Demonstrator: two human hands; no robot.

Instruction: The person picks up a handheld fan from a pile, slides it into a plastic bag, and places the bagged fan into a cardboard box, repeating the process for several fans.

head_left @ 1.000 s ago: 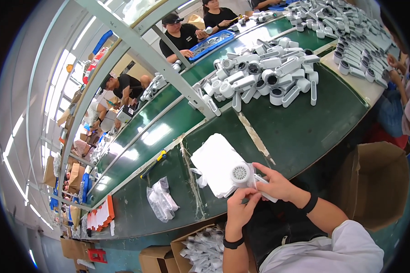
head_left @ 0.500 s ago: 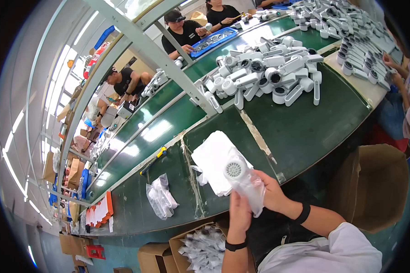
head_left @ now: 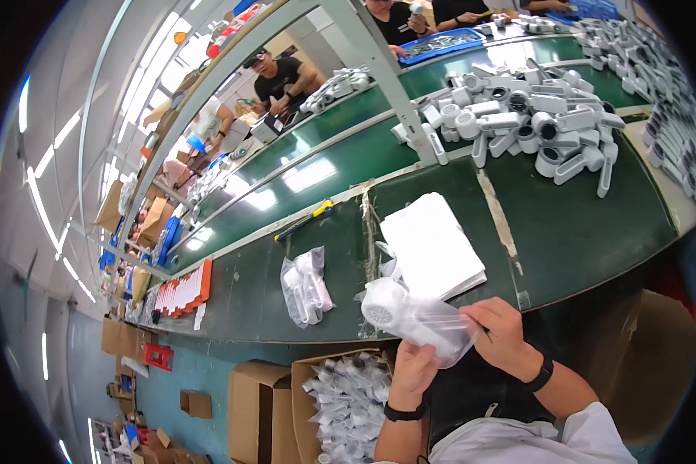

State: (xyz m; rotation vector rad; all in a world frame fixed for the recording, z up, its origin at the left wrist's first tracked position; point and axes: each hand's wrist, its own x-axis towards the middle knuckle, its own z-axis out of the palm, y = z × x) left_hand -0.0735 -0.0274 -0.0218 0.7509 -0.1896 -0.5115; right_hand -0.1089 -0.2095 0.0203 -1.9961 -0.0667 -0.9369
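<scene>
A white handheld fan point(head_left: 383, 303) with a round grille head lies inside a clear plastic bag point(head_left: 455, 329), held over the bench's near edge. My left hand point(head_left: 414, 371) is closed round the underside of the bagged fan. With pinched fingers, my right hand point(head_left: 499, 334) grips the end of the bag away from the fan head and pulls the film taut. Just beyond them, a stack of white sheet-like material point(head_left: 435, 246) rests on the green bench. To its left lie bagged white items point(head_left: 306, 288).
A yellow-and-black utility knife point(head_left: 305, 220) lies at the bench's back edge. A large pile of white handheld fans point(head_left: 533, 124) is at the far right. Below stand a carton of bagged items point(head_left: 348, 406) and another carton point(head_left: 259, 414). A metal post point(head_left: 398, 85) rises behind the bench.
The view has swung left. The fan's head has tipped over to the left, and my right hand has shifted to the bag's end, stretching the film.
</scene>
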